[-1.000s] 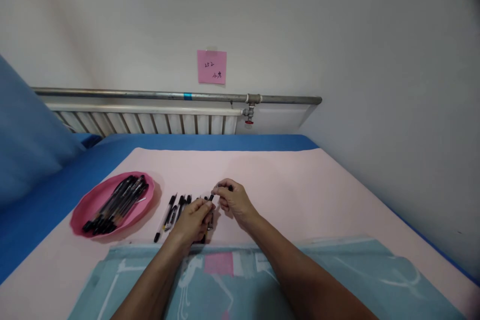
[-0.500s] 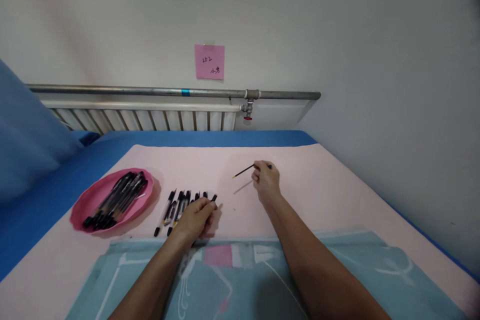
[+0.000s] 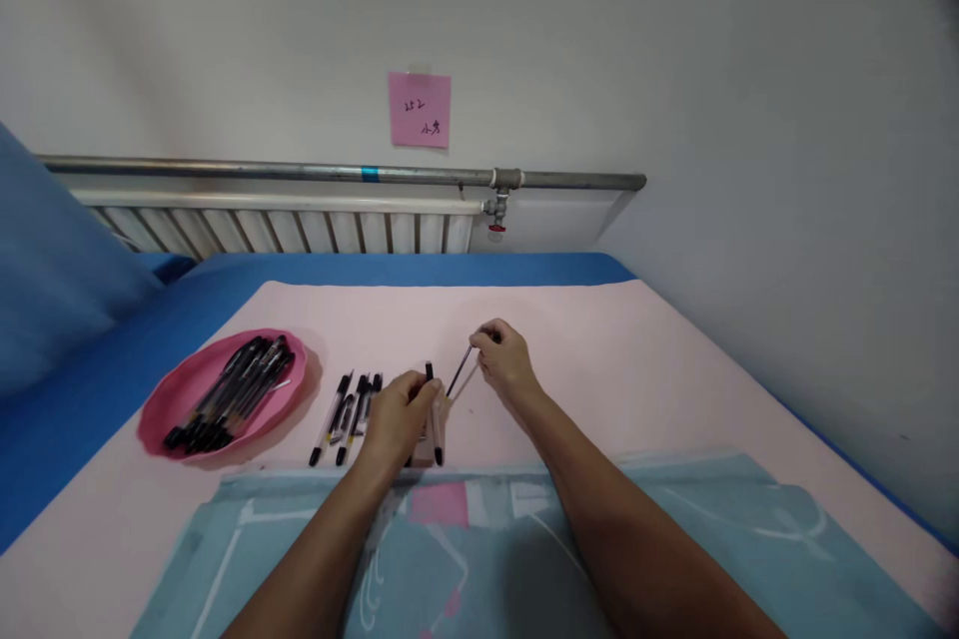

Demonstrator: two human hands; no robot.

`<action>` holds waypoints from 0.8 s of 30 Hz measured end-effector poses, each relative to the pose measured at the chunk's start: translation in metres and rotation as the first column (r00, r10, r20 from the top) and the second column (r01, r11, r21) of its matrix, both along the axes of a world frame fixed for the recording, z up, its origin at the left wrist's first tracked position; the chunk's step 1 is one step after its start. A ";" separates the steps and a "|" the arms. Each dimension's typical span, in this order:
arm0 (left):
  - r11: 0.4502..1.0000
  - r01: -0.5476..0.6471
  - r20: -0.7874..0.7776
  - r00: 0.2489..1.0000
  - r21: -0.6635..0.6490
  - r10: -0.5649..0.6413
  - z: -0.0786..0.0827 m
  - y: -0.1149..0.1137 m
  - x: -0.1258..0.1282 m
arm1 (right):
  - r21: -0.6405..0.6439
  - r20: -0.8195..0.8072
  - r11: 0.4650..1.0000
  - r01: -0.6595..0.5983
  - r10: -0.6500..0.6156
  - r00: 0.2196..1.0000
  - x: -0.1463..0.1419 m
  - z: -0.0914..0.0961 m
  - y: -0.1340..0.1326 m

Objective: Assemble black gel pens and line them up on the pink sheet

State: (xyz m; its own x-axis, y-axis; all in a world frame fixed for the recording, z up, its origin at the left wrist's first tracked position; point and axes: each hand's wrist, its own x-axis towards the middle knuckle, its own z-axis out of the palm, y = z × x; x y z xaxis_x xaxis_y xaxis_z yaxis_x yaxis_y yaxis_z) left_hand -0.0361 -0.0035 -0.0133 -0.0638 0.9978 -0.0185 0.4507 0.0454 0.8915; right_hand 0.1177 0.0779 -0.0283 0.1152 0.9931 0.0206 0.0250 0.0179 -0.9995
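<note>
My left hand point(image 3: 397, 414) is closed, its thumb and fingers pinching a clear-barrelled pen point(image 3: 437, 434) with black ends. That pen points away from me, partly covered by the thumb. Between the fingertips of my right hand point(image 3: 507, 357) is a thin dark pen refill point(image 3: 460, 369), slanting down and left. Its light tip comes close to the pen in my left hand. Left of my left hand lie several pens point(image 3: 330, 419) and short pen parts point(image 3: 345, 416) on the pink surface. Some of these are hidden behind the left hand.
A pink oval tray point(image 3: 161, 409) on the left holds several black pens point(image 3: 240, 389). A teal patterned cloth point(image 3: 599, 519) covers the near edge. Beyond the blue border point(image 3: 420, 270) are a radiator point(image 3: 345, 232), a pipe point(image 3: 262, 168) and a pink note point(image 3: 420, 110).
My right hand has moved left, bringing the refill nearer the left hand and tilting it steeper. The left hand has shifted slightly, and its pen now shows along most of its length.
</note>
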 end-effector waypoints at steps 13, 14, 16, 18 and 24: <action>0.987 0.159 -0.459 0.880 0.037 -0.125 0.007 -0.013 -0.009 | 0.042 0.396 0.998 -0.039 0.020 0.918 -0.012 -0.006 -0.008; 0.982 0.190 -0.483 0.861 0.017 -0.159 0.006 -0.014 -0.009 | 0.042 0.399 0.998 -0.038 0.018 0.917 -0.011 -0.005 -0.008; 0.973 0.231 -0.524 0.827 -0.013 -0.204 0.004 -0.016 -0.007 | 0.046 0.402 0.998 -0.039 0.018 0.915 -0.008 -0.004 -0.008; 0.965 0.259 -0.558 0.796 -0.036 -0.235 0.003 -0.016 -0.007 | 0.043 0.411 0.998 -0.042 0.021 0.912 -0.007 -0.004 -0.008; 0.962 0.254 -0.625 0.736 -0.099 -0.258 0.006 -0.018 -0.006 | -0.030 0.477 0.994 -0.108 0.109 0.872 -0.011 -0.006 -0.011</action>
